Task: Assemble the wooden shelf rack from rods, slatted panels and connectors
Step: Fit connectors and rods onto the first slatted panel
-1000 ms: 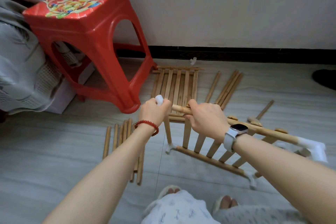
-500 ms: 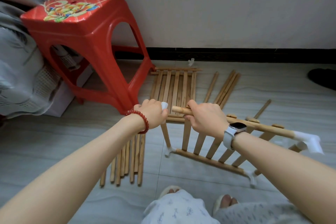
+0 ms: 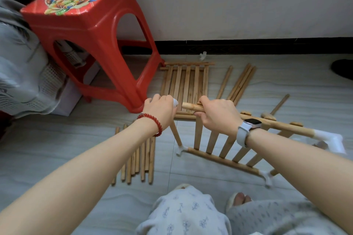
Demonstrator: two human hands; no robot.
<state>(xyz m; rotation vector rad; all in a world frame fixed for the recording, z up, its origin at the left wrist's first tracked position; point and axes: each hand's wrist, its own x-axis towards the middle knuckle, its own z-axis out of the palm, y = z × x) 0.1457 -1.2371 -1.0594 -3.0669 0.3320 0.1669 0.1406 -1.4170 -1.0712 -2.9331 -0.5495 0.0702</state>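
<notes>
A half-built rack stands on the floor tilted toward me, its slatted panel [image 3: 225, 145] held between two long rods. My right hand [image 3: 215, 112] grips the upper rod [image 3: 277, 125] near its bare left end. My left hand [image 3: 160, 108] holds a white plastic connector [image 3: 175, 102] on top of a short upright rod [image 3: 174, 132], a small gap from the upper rod's tip. White connectors sit at the lower left corner [image 3: 180, 151], lower right corner [image 3: 267, 177] and far right end [image 3: 330, 139].
A second slatted panel [image 3: 186, 86] lies flat by the wall. Loose rods lie in a bundle [image 3: 139, 160] on the left and in another group [image 3: 241, 82] on the right. A red plastic stool [image 3: 89, 30] stands at the left. A spare connector [image 3: 202, 55] lies by the skirting.
My left hand with the connector has shifted slightly left, away from the upper rod's tip, then held near it. The right hand and rack have hardly moved.
</notes>
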